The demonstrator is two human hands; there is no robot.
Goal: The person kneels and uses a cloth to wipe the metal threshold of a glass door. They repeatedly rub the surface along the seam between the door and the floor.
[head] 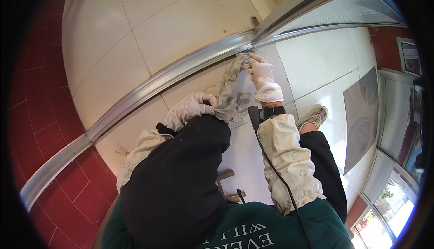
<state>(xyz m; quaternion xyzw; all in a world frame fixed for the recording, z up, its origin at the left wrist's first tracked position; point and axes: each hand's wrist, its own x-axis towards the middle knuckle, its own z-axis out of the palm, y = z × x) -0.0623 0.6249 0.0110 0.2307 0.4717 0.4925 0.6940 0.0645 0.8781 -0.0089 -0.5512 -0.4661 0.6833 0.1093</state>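
A crumpled, dirty grey-white cloth stretches between my two gloved hands over the tiled floor. My right hand, in a pale glove, pinches the cloth's upper end beside the metal door track, near where the track meets an upright frame. By my bent knee, my left hand, also gloved, grips the lower end of the cloth; part of that hand is hidden behind the knee. Patterned light sleeve covers are on both forearms, and a black strap with a cable is around my right wrist.
The metal track crosses the floor from lower left to upper right. A sliding door panel stands at the upper right. Dark red tiles line the left side. A small wooden stool is partly visible under me. A grey mat lies to the right.
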